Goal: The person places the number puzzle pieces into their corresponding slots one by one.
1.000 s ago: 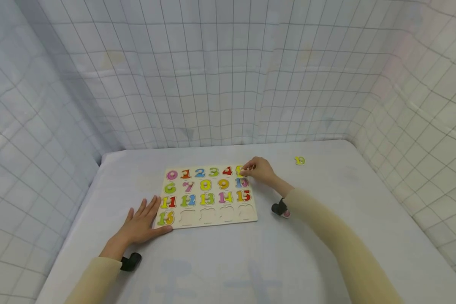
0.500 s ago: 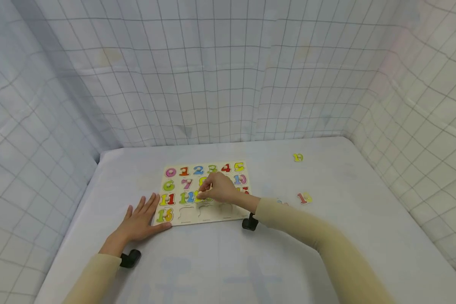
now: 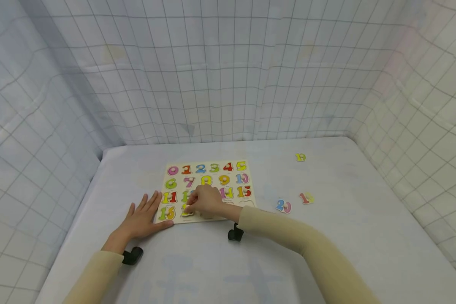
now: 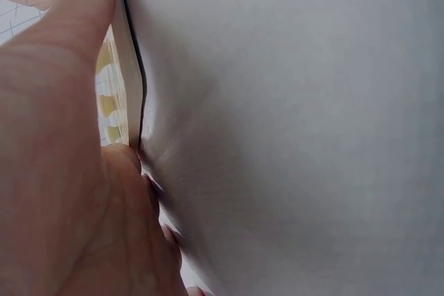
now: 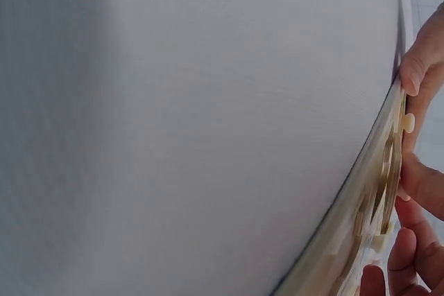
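Observation:
A cream number puzzle board (image 3: 234, 174) with coloured, knobbed number pieces lies on the table. My left hand (image 3: 140, 221) rests flat against its left edge, fingers spread and thumb along the front left corner. My right hand (image 3: 207, 200) pinches the knob of a yellow number piece (image 3: 186, 211) over the front row, just right of the green and orange 16 (image 3: 166, 213). Whether that piece sits in its recess I cannot tell. The right hand and forearm cover several recesses. In the right wrist view, the right thumb and fingers (image 5: 420, 185) are close above the board's edge.
To the board's right lie a blue and pink 20 (image 3: 283, 206) and a red and yellow piece (image 3: 306, 198). Further back is a yellow 19 (image 3: 300, 157). Grid-patterned white curtains (image 3: 228, 84) enclose the table's back and sides.
My right hand has come from the board's back right corner, over its middle, to the front row, carrying the yellow piece. The left hand has stayed at the left edge.

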Motion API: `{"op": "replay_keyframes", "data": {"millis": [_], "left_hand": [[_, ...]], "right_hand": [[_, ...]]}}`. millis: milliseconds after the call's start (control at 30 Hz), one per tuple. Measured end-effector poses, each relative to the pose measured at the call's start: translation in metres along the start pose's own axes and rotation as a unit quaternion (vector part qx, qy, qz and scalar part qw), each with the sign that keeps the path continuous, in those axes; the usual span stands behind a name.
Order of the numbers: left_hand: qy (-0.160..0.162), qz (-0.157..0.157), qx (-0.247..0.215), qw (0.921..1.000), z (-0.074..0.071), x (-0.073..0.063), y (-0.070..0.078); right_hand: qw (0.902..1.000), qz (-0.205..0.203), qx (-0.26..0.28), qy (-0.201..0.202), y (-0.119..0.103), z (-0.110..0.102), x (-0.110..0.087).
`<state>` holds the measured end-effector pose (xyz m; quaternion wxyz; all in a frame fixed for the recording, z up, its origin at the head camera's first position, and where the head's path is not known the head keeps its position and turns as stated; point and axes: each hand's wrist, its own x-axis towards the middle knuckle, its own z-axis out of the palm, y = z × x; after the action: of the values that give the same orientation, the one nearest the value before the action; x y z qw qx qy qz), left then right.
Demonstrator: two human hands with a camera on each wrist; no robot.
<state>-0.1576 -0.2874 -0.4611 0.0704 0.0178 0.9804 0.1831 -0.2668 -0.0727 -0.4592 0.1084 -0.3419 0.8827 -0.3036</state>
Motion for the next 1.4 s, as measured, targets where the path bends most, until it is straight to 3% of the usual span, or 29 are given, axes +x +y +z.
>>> {"op": "replay_keyframes", "data": {"millis": [833,933,1067,1267,1400], "left_hand": [[0.001,0.013,-0.011,0.9999,0.002,0.003,0.001],[0.001,0.014,-0.013,0.9998,0.005,0.003,0.001],[0.007,0.012,-0.008,0.9999,0.008,0.005,-0.001],[0.006,0.009,-0.002,0.9999,0.008,0.006,-0.003],[0.007,0.007,-0.001,0.9999,0.005,0.004,-0.003]], "right_hand": [[0.9953,-0.067,-0.068,0.020,0.010,-0.002,-0.011],[0.9942,-0.075,-0.068,0.035,0.020,-0.020,-0.020],[0.9934,-0.080,-0.055,0.062,0.044,-0.066,-0.035],[0.9943,-0.026,-0.012,0.103,0.113,-0.139,-0.067],[0.9918,0.015,-0.013,0.126,0.163,-0.174,-0.096]]}}
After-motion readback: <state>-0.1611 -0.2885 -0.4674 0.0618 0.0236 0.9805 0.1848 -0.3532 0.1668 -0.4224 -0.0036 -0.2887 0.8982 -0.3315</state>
